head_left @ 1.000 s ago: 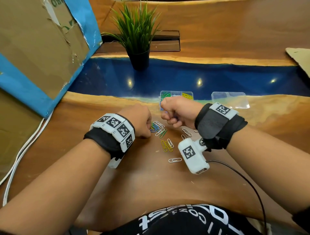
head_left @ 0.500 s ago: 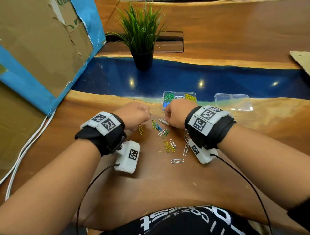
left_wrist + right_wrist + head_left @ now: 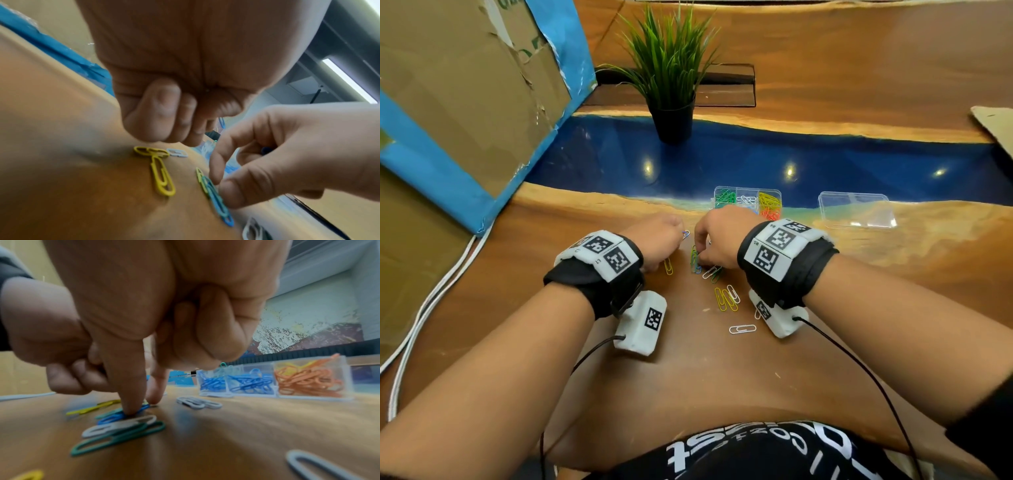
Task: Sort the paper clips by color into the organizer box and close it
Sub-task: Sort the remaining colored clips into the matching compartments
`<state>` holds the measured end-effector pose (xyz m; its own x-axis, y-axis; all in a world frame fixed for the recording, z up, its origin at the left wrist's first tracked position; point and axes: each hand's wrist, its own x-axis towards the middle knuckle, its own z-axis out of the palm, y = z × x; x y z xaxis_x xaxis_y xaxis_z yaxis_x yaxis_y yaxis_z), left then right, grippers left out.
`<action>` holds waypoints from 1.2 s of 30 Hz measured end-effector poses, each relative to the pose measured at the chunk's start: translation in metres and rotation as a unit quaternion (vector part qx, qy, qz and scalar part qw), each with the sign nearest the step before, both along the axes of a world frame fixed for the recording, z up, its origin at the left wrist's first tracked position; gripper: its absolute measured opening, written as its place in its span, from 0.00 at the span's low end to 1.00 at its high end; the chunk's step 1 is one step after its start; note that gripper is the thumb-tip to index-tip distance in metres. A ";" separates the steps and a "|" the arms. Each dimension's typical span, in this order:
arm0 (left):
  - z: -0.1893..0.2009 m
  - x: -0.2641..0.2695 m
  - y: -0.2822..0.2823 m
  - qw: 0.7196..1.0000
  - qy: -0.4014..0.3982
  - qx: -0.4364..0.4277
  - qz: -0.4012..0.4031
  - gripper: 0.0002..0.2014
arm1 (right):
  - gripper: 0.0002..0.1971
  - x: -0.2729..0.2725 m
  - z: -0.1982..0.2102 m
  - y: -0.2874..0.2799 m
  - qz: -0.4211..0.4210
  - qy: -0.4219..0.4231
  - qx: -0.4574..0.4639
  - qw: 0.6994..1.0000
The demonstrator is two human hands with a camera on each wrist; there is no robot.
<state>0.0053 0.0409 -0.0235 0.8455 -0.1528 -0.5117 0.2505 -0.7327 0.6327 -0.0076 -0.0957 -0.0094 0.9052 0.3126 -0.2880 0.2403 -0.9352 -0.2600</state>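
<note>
The clear organizer box (image 3: 748,196) stands open beyond my hands, with green, white, yellow, blue and orange clips in separate compartments (image 3: 273,379). Several loose paper clips lie on the wooden table: a yellow one (image 3: 668,266), a yellow pair (image 3: 724,299), a white one (image 3: 742,329). My left hand (image 3: 654,240) is curled, and a blue clip (image 3: 686,234) sticks out of its fingers. My right hand (image 3: 717,245) reaches down, thumb (image 3: 127,399) and index finger pinching a blue clip (image 3: 115,417) that lies on the table among green and white ones.
The box's clear lid (image 3: 856,209) lies apart on the right. A potted plant (image 3: 671,85) stands behind on the blue resin strip. A cardboard box (image 3: 465,102) fills the left, with white cables (image 3: 431,308) along the table edge.
Both hands have turned knuckles up and drawn slightly apart. The left hand slid left, uncovering a yellow clip; the right hand's fingertips came down onto the blue clip.
</note>
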 end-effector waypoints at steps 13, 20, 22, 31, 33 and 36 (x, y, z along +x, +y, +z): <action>-0.003 0.007 -0.004 0.990 -0.014 -0.120 0.067 0.13 | 0.11 -0.009 0.002 0.007 -0.017 -0.016 -0.059 0.998; -0.001 0.009 -0.009 0.989 -0.014 -0.139 0.047 0.19 | 0.18 -0.017 0.006 0.016 -0.014 0.006 -0.078 0.997; 0.001 0.009 -0.011 0.987 -0.012 -0.148 0.056 0.17 | 0.15 -0.017 0.010 0.016 -0.015 0.018 -0.082 0.996; 0.012 0.019 -0.024 0.982 -0.022 -0.169 0.082 0.15 | 0.19 -0.016 0.008 0.006 0.022 0.024 -0.062 0.998; 0.014 0.020 -0.028 0.982 -0.030 -0.166 0.080 0.16 | 0.19 -0.016 0.007 0.005 0.014 0.027 -0.047 0.998; 0.018 0.021 -0.035 0.981 -0.025 -0.173 0.085 0.16 | 0.18 -0.013 0.010 -0.002 -0.025 0.031 -0.012 0.999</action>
<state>0.0262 0.0061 -0.0056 0.8967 -0.1643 -0.4109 0.3127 -0.4218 0.8510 -0.0202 -0.0973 0.0001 0.8998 0.2597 -0.3506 0.1776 -0.9520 -0.2494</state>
